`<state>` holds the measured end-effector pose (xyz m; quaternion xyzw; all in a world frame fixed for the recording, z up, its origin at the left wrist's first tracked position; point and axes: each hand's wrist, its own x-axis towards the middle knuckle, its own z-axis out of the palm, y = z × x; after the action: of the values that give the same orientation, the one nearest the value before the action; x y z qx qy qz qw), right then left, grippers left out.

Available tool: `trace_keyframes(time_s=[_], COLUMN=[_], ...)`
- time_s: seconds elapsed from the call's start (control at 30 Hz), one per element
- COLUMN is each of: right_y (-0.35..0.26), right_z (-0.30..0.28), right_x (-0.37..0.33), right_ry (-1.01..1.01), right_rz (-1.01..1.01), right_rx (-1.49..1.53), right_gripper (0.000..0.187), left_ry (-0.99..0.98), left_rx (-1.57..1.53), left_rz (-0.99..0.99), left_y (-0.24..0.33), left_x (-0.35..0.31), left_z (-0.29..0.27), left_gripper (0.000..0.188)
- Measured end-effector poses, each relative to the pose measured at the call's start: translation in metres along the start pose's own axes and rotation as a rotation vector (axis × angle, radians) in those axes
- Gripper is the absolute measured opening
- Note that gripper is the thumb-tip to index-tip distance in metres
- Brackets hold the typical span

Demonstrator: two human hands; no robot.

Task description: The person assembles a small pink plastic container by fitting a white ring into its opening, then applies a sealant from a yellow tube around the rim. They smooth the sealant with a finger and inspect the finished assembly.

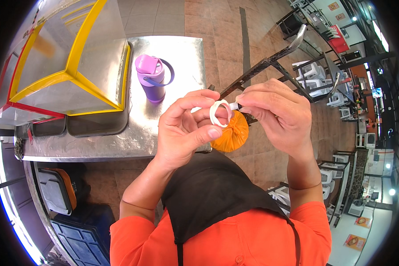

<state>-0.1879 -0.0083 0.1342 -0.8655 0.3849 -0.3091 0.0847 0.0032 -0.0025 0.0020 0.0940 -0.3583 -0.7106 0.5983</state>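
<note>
In front of my chest, my left hand (181,126) grips a white ring-shaped band (214,114) between thumb and fingers. The band's open middle faces me. At its right side my right hand (277,115) pinches a small white piece with a dark end (234,106). That piece meets the band's edge; I cannot tell whether the two are joined. Below and behind the fingers hangs or rests an orange plastic bag (231,138), tied or bunched and partly covered by my left hand.
A purple bottle (153,84) with a strap stands on the metal table (181,57). At left is a clear case with yellow and red edging (71,73). Beyond my right hand is a dark metal frame (270,60). A blue crate (82,235) sits below the table.
</note>
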Motion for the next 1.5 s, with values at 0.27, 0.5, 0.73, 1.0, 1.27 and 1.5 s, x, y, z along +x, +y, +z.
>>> trace_keyframes(time_s=[0.27,0.5,0.73,1.0,1.27,1.5], right_y=[-0.0004,-0.0004,-0.0019,-0.0019,-0.0006,-0.0011], right_z=[0.0001,-0.0003,-0.0011,-0.0008,0.0012,0.0019], right_x=[-0.0006,0.0001,0.0006,0.0006,0.0014,0.0025], right_ry=[0.004,0.01,0.015,-0.006,-0.004,-0.011], right_rz=[0.003,0.02,0.038,0.006,-0.022,-0.018], right_rx=[0.008,0.031,0.044,0.014,-0.004,-0.007], right_gripper=[0.022,0.021,0.019,0.022,0.023,0.022], left_ry=[0.006,-0.039,-0.05,-0.049,-0.055,-0.053], left_rx=[-0.01,-0.101,-0.066,0.026,0.133,0.234], left_rz=[0.007,0.071,0.098,0.174,0.266,0.311], left_y=[0.0012,-0.0007,-0.0009,-0.0009,0.0,0.0018], left_x=[0.0014,0.0027,0.0033,0.0054,0.0072,0.0097], left_z=[0.0019,0.0028,0.001,-0.0011,-0.0034,-0.0057], left_gripper=[0.049,0.044,0.043,0.043,0.046,0.047])
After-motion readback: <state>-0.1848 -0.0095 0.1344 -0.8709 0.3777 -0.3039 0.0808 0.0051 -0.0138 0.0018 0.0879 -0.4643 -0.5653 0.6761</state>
